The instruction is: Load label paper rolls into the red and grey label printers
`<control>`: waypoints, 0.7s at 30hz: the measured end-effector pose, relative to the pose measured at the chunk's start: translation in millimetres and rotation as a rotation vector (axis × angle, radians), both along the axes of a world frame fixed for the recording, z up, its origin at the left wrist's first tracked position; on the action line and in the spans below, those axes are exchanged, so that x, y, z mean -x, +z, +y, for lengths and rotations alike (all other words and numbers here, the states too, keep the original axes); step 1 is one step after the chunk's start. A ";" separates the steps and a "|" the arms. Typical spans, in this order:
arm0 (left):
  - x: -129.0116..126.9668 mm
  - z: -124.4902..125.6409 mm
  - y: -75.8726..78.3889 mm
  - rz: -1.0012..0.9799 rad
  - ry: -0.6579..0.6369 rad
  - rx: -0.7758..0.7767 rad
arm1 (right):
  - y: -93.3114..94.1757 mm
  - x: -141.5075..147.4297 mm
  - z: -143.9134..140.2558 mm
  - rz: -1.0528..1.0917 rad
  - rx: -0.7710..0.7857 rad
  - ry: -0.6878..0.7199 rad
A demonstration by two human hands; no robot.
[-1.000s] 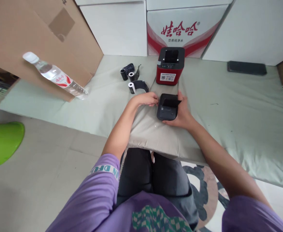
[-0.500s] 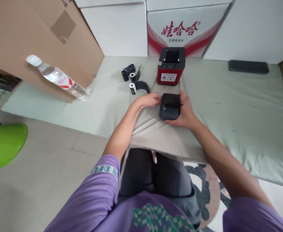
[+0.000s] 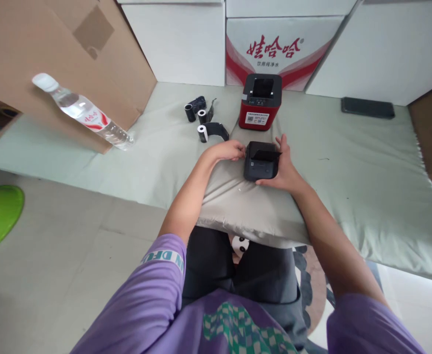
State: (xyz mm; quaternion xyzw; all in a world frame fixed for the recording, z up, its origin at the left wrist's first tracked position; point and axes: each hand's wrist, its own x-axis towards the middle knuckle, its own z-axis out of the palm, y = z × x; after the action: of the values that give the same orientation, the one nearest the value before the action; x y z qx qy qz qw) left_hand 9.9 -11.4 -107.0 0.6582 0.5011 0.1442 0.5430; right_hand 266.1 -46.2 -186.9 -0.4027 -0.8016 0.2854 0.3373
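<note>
both hands, left hand (image 3: 230,150) and right hand (image 3: 284,169), grasp the black printer (image 3: 260,166).

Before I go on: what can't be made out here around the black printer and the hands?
- Head view: right side of the black printer is covered by the right hand.
- Left hand: fingertips meet the printer's left edge; the grip itself is hidden.
- Labels on it and the red printer: too small to read.
- Bottle: base hard to see.
</note>
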 end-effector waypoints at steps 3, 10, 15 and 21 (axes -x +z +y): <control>2.3 1.3 -0.5 0.014 -0.015 -0.019 | -0.7 -3.7 2.5 0.039 0.064 0.018; -3.5 3.5 -6.9 0.011 0.063 -0.023 | 1.3 -5.9 0.9 0.043 0.124 0.027; -3.7 4.0 -16.2 -0.006 0.039 -0.072 | 6.7 -5.9 -0.4 0.053 0.122 0.033; -6.3 5.6 -19.6 0.043 0.077 -0.093 | 7.8 -11.2 3.1 0.105 0.156 0.018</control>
State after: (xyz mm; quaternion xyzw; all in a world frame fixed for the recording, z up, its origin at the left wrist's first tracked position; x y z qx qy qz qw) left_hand 16.2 -5.8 -126.6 0.6659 0.5304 0.1741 0.4949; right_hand 277.2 -43.1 -179.1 -0.4048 -0.7617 0.3707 0.3441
